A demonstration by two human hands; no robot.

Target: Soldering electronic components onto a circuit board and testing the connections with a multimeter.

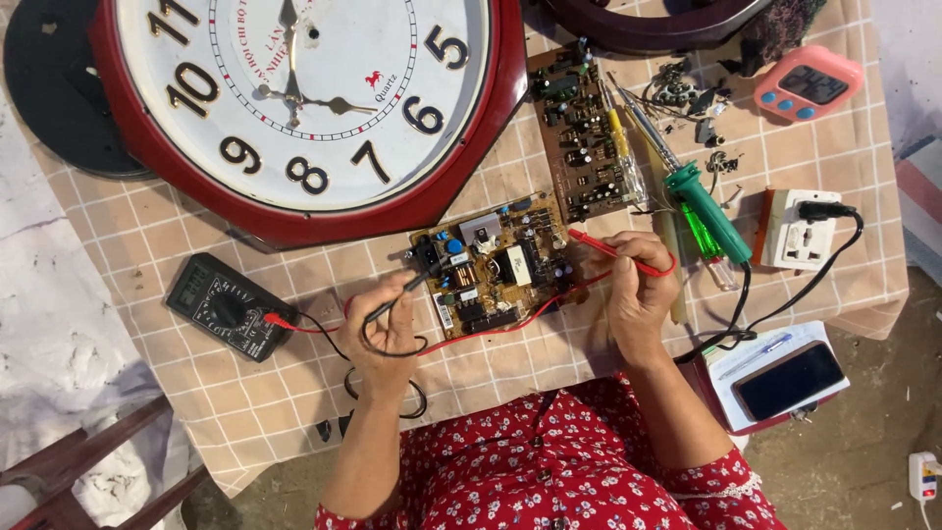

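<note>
A brown circuit board (496, 270) with several components lies on the checked cloth in front of me. My left hand (385, 329) grips a black meter probe (407, 292) whose tip touches the board's left edge. My right hand (638, 285) pinches a red probe (618, 252) with its tip at the board's upper right corner. Red and black leads run left to a dark multimeter (228, 306) lying on the cloth.
A large red-rimmed wall clock (294, 108) lies face up behind the board. A second circuit board (581, 137), screwdrivers, a green soldering iron (708, 208), a white socket block (800, 231), a pink timer (808, 83) and a phone (790, 380) on a notebook sit at right.
</note>
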